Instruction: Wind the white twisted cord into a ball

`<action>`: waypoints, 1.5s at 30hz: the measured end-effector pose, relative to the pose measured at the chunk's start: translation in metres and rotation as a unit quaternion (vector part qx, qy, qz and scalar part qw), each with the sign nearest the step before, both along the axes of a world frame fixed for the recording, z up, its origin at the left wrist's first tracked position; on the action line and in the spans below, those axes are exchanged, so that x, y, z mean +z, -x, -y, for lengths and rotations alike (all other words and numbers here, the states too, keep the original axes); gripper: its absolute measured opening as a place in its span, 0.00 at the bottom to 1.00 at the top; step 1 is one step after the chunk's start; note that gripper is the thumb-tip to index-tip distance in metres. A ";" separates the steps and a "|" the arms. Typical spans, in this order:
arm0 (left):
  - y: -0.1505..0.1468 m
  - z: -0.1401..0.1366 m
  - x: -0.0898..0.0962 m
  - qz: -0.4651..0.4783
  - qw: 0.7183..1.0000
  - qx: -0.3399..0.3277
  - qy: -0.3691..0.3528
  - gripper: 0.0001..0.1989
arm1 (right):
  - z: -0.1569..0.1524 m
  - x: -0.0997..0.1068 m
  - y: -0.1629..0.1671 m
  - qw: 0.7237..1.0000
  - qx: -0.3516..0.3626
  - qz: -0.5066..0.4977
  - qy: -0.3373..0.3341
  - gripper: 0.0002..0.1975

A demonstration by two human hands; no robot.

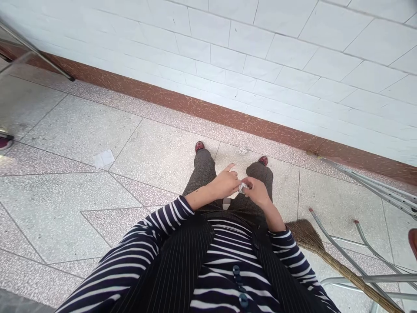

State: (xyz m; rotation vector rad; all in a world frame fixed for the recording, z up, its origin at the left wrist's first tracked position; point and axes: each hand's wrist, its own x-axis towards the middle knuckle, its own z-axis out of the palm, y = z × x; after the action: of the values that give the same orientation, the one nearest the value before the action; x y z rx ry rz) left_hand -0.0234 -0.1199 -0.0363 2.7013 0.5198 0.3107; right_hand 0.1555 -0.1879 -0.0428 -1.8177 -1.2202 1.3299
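My right hand (257, 190) is closed around a small white bundle of yarn (243, 187), pinching it between thumb and fingers in front of my lap. Touching the bundle from the other side is my left hand (227, 181), its lower fingers curled in against it while one finger sticks out. On the floor between my feet lies a white ball of yarn (242, 150). Any strand running from it up to my hands is too thin to follow clearly. The fine detail of the bundle is partly hidden by my fingers.
A straw broom (301, 232) lies to my right, beside metal chair legs (339, 245). Metal crutch-like poles (368, 178) lean near the wall (247, 56). A white paper sheet (103, 159) lies on the tiled floor to the left; a metal leg (52, 63) stands beyond it.
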 end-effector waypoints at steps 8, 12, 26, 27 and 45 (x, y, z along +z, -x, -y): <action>0.007 0.001 0.001 0.060 0.996 -0.039 0.050 0.09 | 0.011 0.007 -0.013 0.962 0.095 -0.233 0.110 0.17; 0.004 -0.007 0.005 0.059 0.994 -0.031 0.086 0.10 | 0.014 0.011 -0.012 0.949 0.066 -0.289 0.106 0.17; 0.009 -0.018 -0.070 0.007 0.960 0.128 0.251 0.10 | 0.031 0.056 -0.003 0.925 0.025 -0.373 0.059 0.17; 0.012 -0.024 -0.072 0.000 0.956 0.151 0.253 0.11 | 0.032 0.060 -0.005 0.925 0.034 -0.374 0.056 0.17; -0.010 -0.116 0.029 0.323 0.894 0.256 0.175 0.14 | 0.031 0.067 0.003 0.933 0.012 -0.358 0.018 0.16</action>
State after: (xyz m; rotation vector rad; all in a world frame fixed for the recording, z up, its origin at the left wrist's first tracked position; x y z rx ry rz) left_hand -0.0137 -0.0038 -0.0069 1.9093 0.9515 1.0888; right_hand 0.1528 -0.2187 0.0244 -1.1470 -0.8129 1.8096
